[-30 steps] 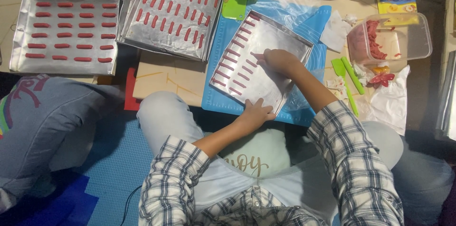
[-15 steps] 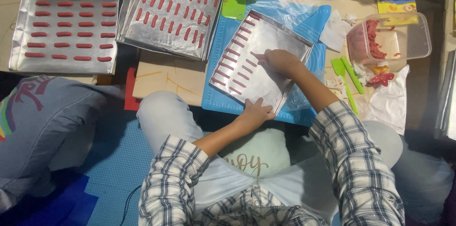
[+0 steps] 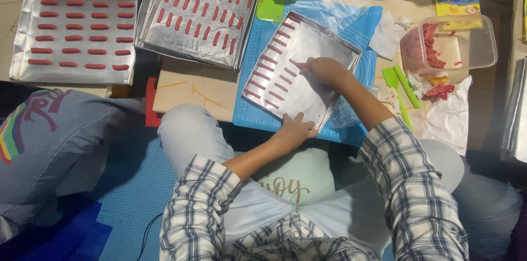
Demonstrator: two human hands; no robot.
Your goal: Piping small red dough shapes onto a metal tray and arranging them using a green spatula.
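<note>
A foil-lined metal tray (image 3: 329, 88) lies tilted on a blue mat (image 3: 359, 27) in front of me, with rows of red dough sticks (image 3: 269, 69) along its left part. My right hand (image 3: 325, 70) is over the tray's middle, its fingertips pinching a red stick set down on the foil. My left hand (image 3: 295, 127) rests flat on the tray's near edge, fingers spread, steadying it.
Two more trays (image 3: 74, 36) (image 3: 200, 11) filled with red sticks lie at the left and centre back. A clear tub of red dough (image 3: 450, 47), green spatulas (image 3: 403, 88), a yellow box (image 3: 455, 0) and paper (image 3: 450, 118) sit at the right. Another person's knee (image 3: 55, 146) is at the left.
My right hand has shifted slightly with a red stick at its fingertips on the foil. My left hand stays on the tray's near edge.
</note>
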